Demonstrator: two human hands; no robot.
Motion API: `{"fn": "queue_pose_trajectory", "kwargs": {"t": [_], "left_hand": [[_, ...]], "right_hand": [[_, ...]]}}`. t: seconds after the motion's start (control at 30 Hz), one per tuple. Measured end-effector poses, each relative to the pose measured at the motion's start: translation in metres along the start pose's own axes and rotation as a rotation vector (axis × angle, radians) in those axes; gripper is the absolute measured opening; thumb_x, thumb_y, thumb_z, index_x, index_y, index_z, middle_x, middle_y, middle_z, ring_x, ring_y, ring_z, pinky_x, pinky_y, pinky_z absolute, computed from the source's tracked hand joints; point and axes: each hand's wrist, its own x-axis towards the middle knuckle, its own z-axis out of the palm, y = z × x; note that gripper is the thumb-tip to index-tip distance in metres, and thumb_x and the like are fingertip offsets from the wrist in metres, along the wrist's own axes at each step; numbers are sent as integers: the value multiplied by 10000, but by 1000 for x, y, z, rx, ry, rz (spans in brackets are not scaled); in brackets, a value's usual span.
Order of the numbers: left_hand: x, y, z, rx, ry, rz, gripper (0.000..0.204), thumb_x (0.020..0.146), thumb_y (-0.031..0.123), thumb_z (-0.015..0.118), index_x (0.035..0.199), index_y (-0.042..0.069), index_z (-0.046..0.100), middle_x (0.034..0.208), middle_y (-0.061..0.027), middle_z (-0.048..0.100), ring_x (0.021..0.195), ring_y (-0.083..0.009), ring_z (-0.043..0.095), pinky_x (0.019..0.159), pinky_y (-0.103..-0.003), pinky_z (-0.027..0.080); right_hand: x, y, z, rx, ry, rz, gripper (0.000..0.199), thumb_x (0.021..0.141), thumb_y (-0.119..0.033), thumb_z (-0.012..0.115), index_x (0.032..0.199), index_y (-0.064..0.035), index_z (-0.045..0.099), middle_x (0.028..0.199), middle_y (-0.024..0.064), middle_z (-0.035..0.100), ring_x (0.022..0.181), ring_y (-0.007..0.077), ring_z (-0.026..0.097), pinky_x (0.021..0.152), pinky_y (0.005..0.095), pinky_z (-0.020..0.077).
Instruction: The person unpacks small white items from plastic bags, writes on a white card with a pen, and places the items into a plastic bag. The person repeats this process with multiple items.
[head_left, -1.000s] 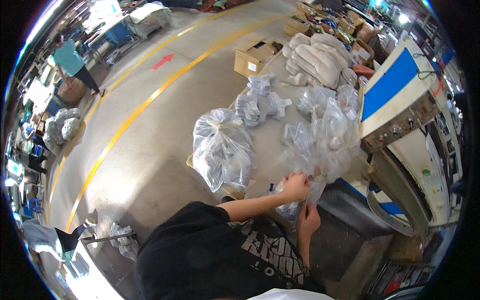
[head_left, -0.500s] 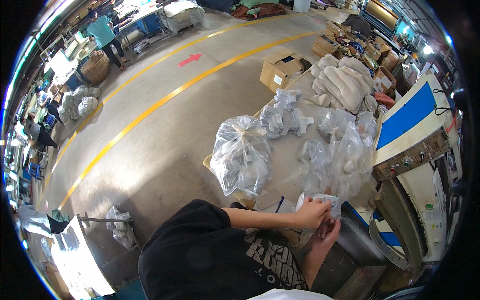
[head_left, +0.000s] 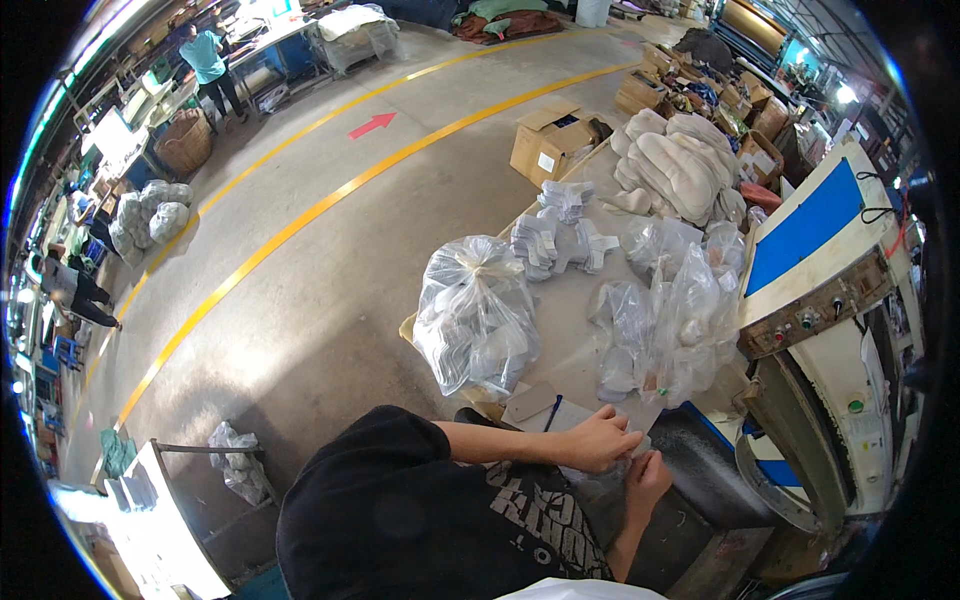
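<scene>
My left hand (head_left: pixel 598 442) and my right hand (head_left: pixel 647 483) meet low over the near right edge of the table (head_left: pixel 580 340). Both are closed, pinching a small piece of clear plastic (head_left: pixel 642 448) between them. Fingers cover most of it, so its full shape is hidden. A dark blue pen (head_left: pixel 553 413) lies on flat card and paper just left of my left hand. Beyond my hands stand clear plastic bags (head_left: pixel 690 320) with pale contents. Left of these is a knotted, full clear bag (head_left: pixel 476 318). Behind it are stacks of pale grey pieces (head_left: pixel 537 245).
A machine with a blue panel (head_left: pixel 806 250) and knobs rises at my right. A pile of cream cloth pieces (head_left: pixel 680 165) covers the table's far end, beside an opened cardboard box (head_left: pixel 548 145). Across the yellow-lined floor, a person in a teal top (head_left: pixel 204 60) stands at a bench.
My hands have drawn slightly nearer and left, and the white, printed-looking packet they held is now mostly hidden or crumpled. My right hand has turned more upright. The whole view has shifted slightly.
</scene>
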Motion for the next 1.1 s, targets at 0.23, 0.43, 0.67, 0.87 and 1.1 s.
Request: {"fn": "queue_pose_trajectory", "kwargs": {"t": [0.23,0.43,0.67,0.87,1.1], "left_hand": [[0,-5,-8,-7,-59,-67,162,870,127,681,1003,140,589,864,-54,656,1019,-300,616,949,-450,374],[1,-15,1,-220,-85,-279,190,917,156,677,1067,102,572,830,-127,701,851,-404,690,736,-529,494],[-4,-24,17,-441,12,-206,200,985,192,665,1141,66,658,861,-237,709,835,-488,677,708,-546,512],[-6,-20,10,-664,-47,-413,220,1031,158,622,1166,13,719,876,-198,733,779,-326,719,712,-422,547],[-8,-8,2,-423,89,-351,204,1025,173,640,1101,3,723,868,-193,744,780,-375,726,710,-441,556]], "right_hand": [[-23,45,-2,92,-91,246,336,1068,-202,595,789,-32,519,658,120,564,550,279,579,532,382,451],[16,-11,-17,171,-123,190,247,1047,-172,619,849,-29,584,735,128,587,629,324,636,604,395,514],[35,-45,-8,171,-85,159,200,996,-155,694,896,-13,594,1083,151,617,738,330,653,643,412,529],[22,-26,10,380,-71,234,168,1003,-82,678,897,3,580,875,92,577,653,175,522,607,320,444],[6,-25,23,560,-83,575,187,1052,-179,675,978,-9,649,877,79,660,767,150,636,683,318,514]]}}
